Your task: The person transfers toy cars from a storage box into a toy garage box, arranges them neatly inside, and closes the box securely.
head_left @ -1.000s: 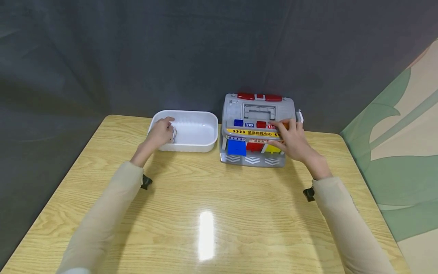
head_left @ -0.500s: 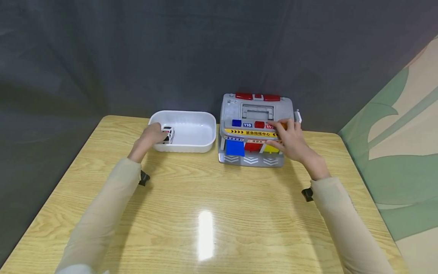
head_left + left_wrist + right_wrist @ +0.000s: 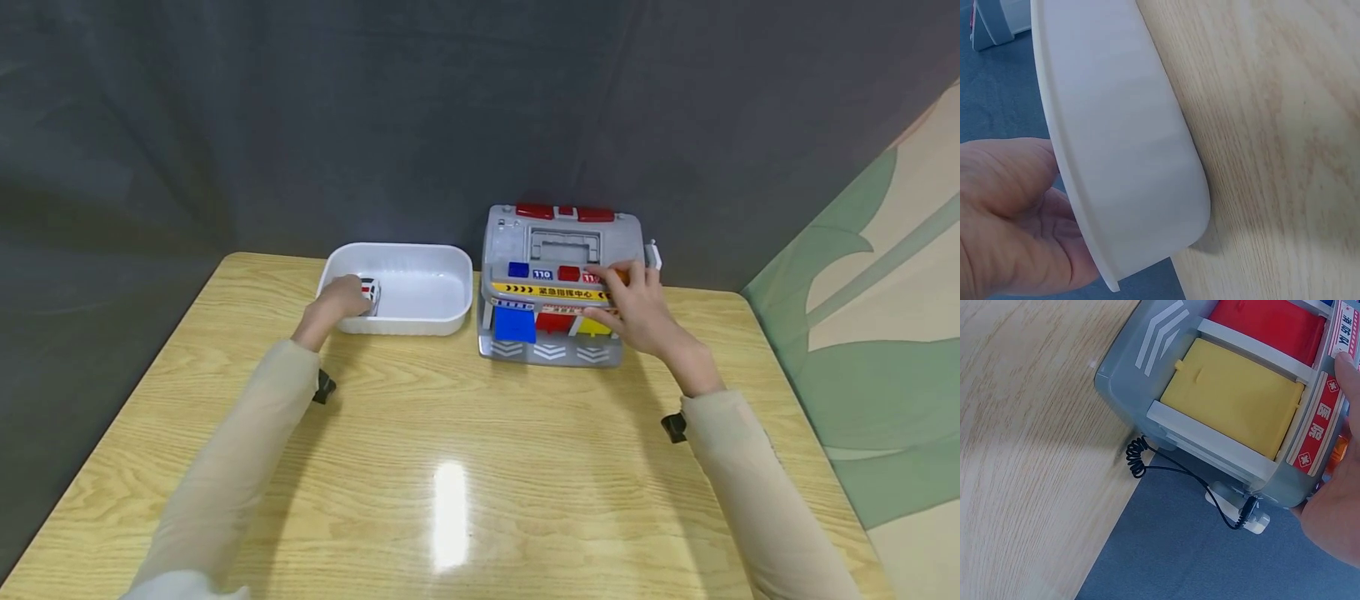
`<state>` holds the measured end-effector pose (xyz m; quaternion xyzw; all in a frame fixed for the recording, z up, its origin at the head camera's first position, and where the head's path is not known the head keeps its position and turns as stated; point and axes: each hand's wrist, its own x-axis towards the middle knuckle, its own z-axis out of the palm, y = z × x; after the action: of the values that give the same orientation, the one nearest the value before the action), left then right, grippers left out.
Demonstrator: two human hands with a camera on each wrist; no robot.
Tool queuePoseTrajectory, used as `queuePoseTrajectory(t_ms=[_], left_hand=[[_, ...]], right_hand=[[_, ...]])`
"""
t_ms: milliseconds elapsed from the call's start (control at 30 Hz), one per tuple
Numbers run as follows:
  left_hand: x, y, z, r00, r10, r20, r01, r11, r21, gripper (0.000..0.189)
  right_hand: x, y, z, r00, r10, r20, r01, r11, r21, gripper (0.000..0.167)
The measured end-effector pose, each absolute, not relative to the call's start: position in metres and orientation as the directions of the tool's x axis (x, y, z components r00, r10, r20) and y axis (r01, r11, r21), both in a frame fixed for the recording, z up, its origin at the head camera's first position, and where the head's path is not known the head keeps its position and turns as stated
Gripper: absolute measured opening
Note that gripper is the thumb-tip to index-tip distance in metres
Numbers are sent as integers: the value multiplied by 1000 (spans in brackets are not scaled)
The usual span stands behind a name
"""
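Observation:
My left hand (image 3: 337, 302) reaches over the left end of a white plastic tub (image 3: 420, 327) and holds a small white toy car with black and red markings (image 3: 370, 289) inside it. In the left wrist view the tub's wall (image 3: 1116, 137) hides the fingertips and the car. My right hand (image 3: 643, 310) grips the right front edge of a grey toy emergency station (image 3: 510, 237). Its fingers lie over the roof, and its thumb presses the front sign strip, as the right wrist view shows. Blue, red and yellow doors (image 3: 1235, 394) line the station's front.
Both the tub and the station stand at the far edge of the wooden table (image 3: 390, 450), before a dark curtain (image 3: 420, 117). A white handset (image 3: 1238, 509) on a coiled black cord hangs at the station's side. A patterned panel (image 3: 885, 333) borders the right.
My left hand has shifted left and down within the tub's left end, and more of the toy car shows beside the fingers. The right hand stays at the station's edge.

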<state>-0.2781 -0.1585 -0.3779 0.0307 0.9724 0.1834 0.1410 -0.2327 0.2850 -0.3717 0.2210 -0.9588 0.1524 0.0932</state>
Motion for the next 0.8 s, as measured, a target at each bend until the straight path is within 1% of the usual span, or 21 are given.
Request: queuePoseTrajectory(t_ms=[167,333,567,800], left_hand=[[-283,-159,-378,-958,122,-258,28,940,340,16],[-291,-161,-375,-936,138,-322,28,946,324,23],[-296,-163,-372,-901,127,-415,-28,937,349,30],[-297,-163,-373,-891,89,-446,-84,932,354,35]], right_hand=[[-232,284,-371,-882,-397,255,-457,853,-252,65],[-232,285,-371,-885,-394,248,-451,857,-250,65],[-232,286,-371,-883,-396,253,-454,856,-247,64],[-233,286,-373,-874,-406,268,-469,849,-242,65]])
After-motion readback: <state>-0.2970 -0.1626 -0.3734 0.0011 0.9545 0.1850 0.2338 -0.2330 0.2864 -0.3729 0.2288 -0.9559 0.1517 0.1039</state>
